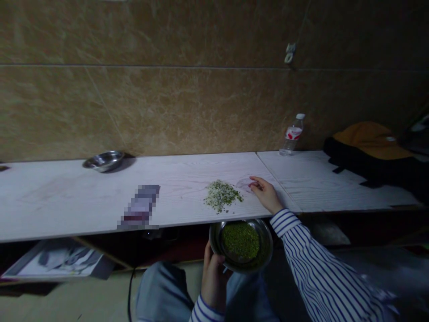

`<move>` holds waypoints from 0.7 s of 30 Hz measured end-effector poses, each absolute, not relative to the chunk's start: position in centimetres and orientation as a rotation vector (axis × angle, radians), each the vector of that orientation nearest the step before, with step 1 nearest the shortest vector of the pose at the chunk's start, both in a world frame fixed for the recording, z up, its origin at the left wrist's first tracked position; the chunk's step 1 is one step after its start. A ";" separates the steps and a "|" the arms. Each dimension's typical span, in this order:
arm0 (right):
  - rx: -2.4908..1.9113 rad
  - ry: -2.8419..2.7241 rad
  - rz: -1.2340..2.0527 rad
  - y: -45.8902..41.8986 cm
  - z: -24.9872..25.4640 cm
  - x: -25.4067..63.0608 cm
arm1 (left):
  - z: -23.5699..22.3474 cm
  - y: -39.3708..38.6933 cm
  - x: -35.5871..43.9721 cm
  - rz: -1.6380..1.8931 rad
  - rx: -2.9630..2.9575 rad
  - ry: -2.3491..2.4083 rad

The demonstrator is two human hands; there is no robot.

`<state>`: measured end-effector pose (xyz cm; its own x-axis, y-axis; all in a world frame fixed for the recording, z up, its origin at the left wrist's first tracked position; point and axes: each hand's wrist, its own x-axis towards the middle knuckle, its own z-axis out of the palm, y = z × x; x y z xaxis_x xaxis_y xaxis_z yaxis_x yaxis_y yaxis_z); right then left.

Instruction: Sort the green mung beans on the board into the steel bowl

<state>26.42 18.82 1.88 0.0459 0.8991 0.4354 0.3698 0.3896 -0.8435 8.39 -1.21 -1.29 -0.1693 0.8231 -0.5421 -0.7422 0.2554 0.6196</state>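
Observation:
My left hand [214, 275] grips the rim of a steel bowl [266, 257] just below the table's front edge. Inside the bowl lies a layer of small green beans [240, 241], which look like mung beans. On the white table, a loose pile of white grains mixed with green beans [221, 196] is spread out. Right of that pile, my right hand [266, 194] rests low over the tabletop, its thumb and forefinger closed at the edge of a faint, clear round plastic piece [244, 183]. The exact kind of that piece is hard to make out.
A second steel bowl [104, 162] stands near the wall at the left. A blurred-out flat item [140, 205] lies near the front edge. Toward the right are a plastic water bottle [291, 136], an orange cap [367, 138] and dark fabric. An open drawer [100, 267] juts out lower left.

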 end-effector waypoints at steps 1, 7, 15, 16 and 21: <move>-1.176 -1.533 0.588 18.8 1.8 26.5 | -1.3 -1.2 8.4 1.386 0.102 1.061; -1.174 -1.543 0.585 18.6 1.6 26.4 | -2.5 -0.6 7.8 1.384 0.059 1.064; -1.229 -1.586 0.568 18.9 1.9 26.4 | -4.9 0.5 6.4 1.399 0.017 1.058; -1.238 -1.594 0.566 18.9 2.0 26.3 | -5.0 0.7 6.3 1.401 0.023 1.058; -1.267 -1.634 0.538 18.3 2.7 26.0 | -4.7 1.4 6.1 1.404 0.029 1.083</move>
<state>26.01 18.30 2.75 0.0044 0.9092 0.4164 0.4838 0.3625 -0.7965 6.15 1.35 -4.66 -0.2006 0.7874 -0.5829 -0.7637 0.2470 0.5965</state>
